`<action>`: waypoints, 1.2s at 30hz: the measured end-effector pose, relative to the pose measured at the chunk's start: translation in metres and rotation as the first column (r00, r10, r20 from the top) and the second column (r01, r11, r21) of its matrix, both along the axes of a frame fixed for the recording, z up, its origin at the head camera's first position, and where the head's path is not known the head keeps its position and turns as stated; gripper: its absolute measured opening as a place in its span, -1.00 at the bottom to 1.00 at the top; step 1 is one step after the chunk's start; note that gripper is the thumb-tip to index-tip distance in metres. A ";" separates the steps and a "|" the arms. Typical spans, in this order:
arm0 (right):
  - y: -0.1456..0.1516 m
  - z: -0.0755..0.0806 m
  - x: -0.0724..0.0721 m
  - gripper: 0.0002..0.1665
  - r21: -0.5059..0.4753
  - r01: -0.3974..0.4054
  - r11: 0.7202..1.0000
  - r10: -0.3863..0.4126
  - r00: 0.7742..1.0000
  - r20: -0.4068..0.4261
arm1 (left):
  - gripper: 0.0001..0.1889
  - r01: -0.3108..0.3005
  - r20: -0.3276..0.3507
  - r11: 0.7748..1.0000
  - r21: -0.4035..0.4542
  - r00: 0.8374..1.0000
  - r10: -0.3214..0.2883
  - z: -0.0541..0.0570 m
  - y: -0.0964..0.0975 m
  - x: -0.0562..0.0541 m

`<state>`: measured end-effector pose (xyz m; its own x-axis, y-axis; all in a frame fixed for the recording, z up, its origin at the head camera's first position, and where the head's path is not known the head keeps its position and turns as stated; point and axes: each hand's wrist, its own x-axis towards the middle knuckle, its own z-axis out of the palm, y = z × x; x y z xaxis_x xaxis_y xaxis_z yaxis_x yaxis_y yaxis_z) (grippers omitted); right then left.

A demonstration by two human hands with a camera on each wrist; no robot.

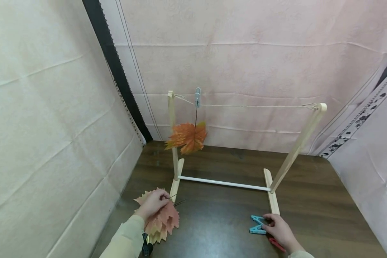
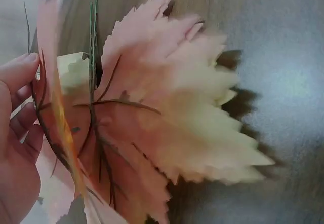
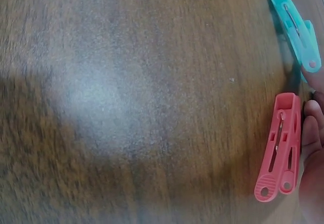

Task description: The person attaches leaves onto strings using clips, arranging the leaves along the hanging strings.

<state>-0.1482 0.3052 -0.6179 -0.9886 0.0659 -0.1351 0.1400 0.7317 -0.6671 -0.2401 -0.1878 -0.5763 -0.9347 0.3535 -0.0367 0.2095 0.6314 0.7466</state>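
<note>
My left hand (image 1: 154, 203) pinches the thin stem of an artificial maple leaf (image 2: 63, 127) between thumb and fingers. It is over a pile of pink and cream leaves (image 1: 162, 222) whose dark stems (image 2: 93, 41) point away from me. On the right, thumb and fingers of my right hand (image 1: 280, 230) pinch a light-blue clothespin (image 3: 296, 31) close over the table. Right beside those fingers lies a red clothespin (image 3: 277, 148), partly hidden by the hand in the head view. An orange leaf (image 1: 188, 138) hangs by its stem from a grey-blue clothespin (image 1: 197, 97) on the string.
A wooden stand with a left post (image 1: 173, 157), a right post (image 1: 298, 147) and a white crossbar (image 1: 224, 183) stands on the brown table (image 1: 219, 218). A string (image 1: 245, 106) spans the post tops. Pale cloth (image 1: 51, 107) surrounds the table. A black object (image 1: 146, 247) is by the left sleeve.
</note>
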 end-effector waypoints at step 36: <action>-0.004 0.033 -0.021 -0.63 -0.008 -0.031 0.999 0.030 0.993 -0.112 | -0.89 -0.096 -0.031 0.976 0.194 0.994 0.104 0.083 0.045 -0.011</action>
<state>-0.1692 0.3017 -0.5851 -0.9991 0.0350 -0.0236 0.0417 0.7280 -0.6844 -0.2508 -0.1427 -0.4936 -0.9650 0.2549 0.0617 0.1854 0.4966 0.8479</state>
